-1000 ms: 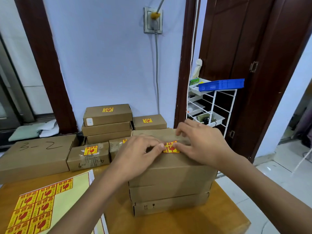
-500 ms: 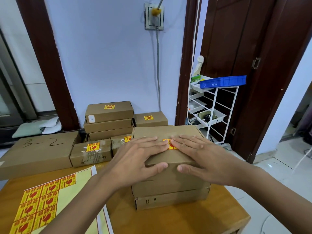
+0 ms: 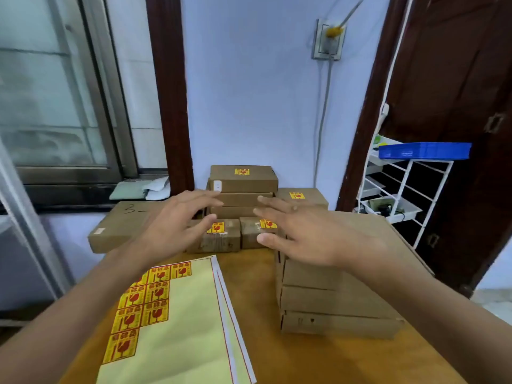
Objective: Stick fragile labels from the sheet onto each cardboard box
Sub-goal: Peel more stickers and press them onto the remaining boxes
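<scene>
A stack of three cardboard boxes (image 3: 332,300) stands on the right of the wooden table (image 3: 260,356). My right hand (image 3: 304,234) is open with straight fingers over the top box's left edge, and it hides that box's label. To the left of the stack, my left hand (image 3: 177,225) is open above the table and holds nothing. The label sheet (image 3: 188,328) lies at the front left, with several yellow-and-red fragile labels (image 3: 155,292) down its left side. Behind the table sit labelled boxes: a tall stack (image 3: 243,178), one to its right (image 3: 302,196) and two small ones (image 3: 219,236).
A large flat box marked "3-" (image 3: 119,228) lies at the back left. A white wire rack (image 3: 401,195) carrying a blue tray (image 3: 424,151) stands at the right by a dark door. A cable hangs from the wall socket (image 3: 328,40).
Both hands have lifted from pressing the label on the top box. My left hand has moved left off the stack. The view has swung to the left.
</scene>
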